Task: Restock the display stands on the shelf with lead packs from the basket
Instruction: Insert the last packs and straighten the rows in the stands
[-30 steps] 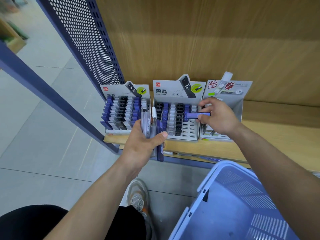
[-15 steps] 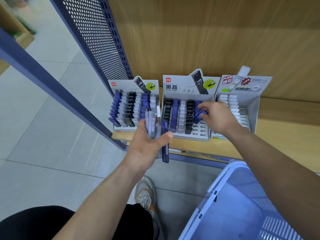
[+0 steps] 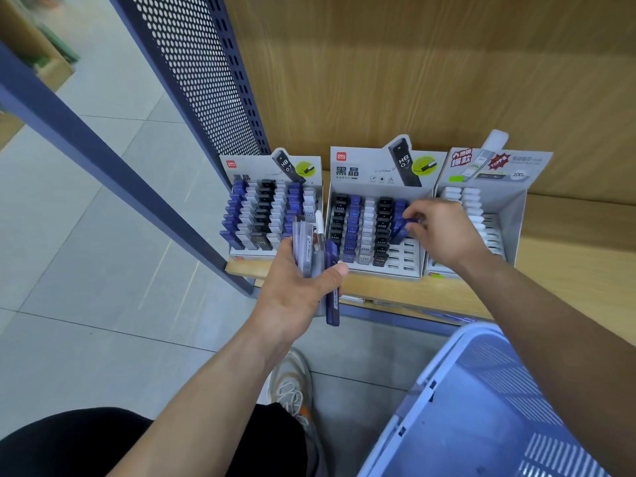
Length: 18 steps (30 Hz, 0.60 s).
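Observation:
Three cardboard display stands sit on the wooden shelf (image 3: 557, 270): a full left stand (image 3: 241, 166), a middle stand (image 3: 375, 166) with open slots at its right, and a right stand (image 3: 516, 215) of white packs. My right hand (image 3: 444, 232) pinches a blue lead pack (image 3: 401, 230) tilted into the fifth column of the middle stand. My left hand (image 3: 299, 287) grips a bundle of lead packs (image 3: 309, 253), clear, white and blue, in front of the shelf edge.
A light blue plastic basket (image 3: 444, 370) stands at the lower right, below the shelf. A blue perforated side panel (image 3: 203, 80) and a slanted blue post (image 3: 103, 160) border the shelf on the left. My shoe (image 3: 292, 383) rests on the tiled floor.
My right hand has carried the blue pack left from the right stand and tipped it down into the middle stand's blue column. The left hand holds its bundle steady.

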Tool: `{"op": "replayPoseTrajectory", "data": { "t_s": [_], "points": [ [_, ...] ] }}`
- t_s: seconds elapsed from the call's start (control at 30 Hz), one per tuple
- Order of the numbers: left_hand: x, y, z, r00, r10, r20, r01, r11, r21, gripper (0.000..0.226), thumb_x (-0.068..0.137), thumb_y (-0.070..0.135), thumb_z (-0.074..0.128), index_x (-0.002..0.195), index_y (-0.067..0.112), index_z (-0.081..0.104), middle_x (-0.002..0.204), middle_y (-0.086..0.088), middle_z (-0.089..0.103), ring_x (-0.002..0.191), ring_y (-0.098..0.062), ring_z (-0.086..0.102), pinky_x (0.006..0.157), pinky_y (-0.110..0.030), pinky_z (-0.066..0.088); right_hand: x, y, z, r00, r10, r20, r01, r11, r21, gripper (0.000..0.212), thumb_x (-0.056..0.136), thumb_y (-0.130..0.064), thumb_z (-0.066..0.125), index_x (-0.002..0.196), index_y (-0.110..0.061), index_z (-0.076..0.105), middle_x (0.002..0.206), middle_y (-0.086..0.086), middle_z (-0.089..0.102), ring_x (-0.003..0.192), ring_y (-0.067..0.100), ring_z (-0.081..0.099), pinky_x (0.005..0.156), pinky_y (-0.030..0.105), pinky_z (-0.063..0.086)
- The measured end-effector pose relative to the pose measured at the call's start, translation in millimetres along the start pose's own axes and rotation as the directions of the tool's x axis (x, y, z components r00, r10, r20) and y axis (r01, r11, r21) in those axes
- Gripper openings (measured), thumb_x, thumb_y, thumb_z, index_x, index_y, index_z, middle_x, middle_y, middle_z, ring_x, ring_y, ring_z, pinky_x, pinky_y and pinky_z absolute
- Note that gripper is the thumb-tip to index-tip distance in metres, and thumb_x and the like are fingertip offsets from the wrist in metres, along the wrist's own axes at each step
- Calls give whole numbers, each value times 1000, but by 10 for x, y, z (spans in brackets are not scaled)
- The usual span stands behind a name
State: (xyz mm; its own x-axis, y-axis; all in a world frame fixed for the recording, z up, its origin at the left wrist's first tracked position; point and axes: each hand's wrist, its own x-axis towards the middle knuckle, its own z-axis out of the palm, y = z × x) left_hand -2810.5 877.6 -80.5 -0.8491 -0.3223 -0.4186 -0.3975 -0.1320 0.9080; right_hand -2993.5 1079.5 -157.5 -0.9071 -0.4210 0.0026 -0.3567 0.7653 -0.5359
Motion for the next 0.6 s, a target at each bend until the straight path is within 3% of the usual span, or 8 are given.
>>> {"op": "replayPoseTrajectory", "data": {
  "t_s": [0.17, 0.3, 0.47, 0.6],
  "points": [
    [-9, 8, -9, 1000, -1, -3, 1, 1000, 16, 37, 86, 17, 80, 113, 24, 57, 99, 1, 69, 106, -39, 66, 100, -58, 52, -13, -13, -2, 1000, 17, 14, -17, 999, 29, 18, 90, -9, 70, 107, -11, 72, 97, 5, 71, 87, 15, 63, 87, 29, 52],
    [-15, 11, -16, 1000, 2, -1, -2, 1000, 7, 36, 87, 17, 79, 113, 23, 56, 100, -1, 67, 106, -39, 66, 97, -57, 54, -47, -37, 9, 999, -41, -19, 40, 999, -11, 10, 89, -7, 70, 98, -11, 72, 87, 4, 69, 83, 21, 66, 79, 33, 54],
    [-13, 6, -35, 1000, 7, 0, -7, 1000, 10, 37, 86, 18, 80, 113, 23, 56, 102, -3, 67, 107, -40, 66, 99, -58, 52, -52, -44, 32, 995, -98, -35, 96, 994, -47, 10, 90, -5, 69, 99, -7, 73, 96, 9, 70, 86, 24, 65, 81, 39, 55],
    [-2, 13, -47, 1000, 8, 2, -8, 1000, 10, 35, 85, 21, 80, 111, 26, 56, 103, -4, 66, 107, -40, 65, 99, -59, 52, -37, -56, 26, 993, -120, 3, 120, 989, -82, 15, 94, -6, 64, 104, -6, 75, 102, 12, 72, 95, 29, 66, 87, 36, 53]
  ]
}}
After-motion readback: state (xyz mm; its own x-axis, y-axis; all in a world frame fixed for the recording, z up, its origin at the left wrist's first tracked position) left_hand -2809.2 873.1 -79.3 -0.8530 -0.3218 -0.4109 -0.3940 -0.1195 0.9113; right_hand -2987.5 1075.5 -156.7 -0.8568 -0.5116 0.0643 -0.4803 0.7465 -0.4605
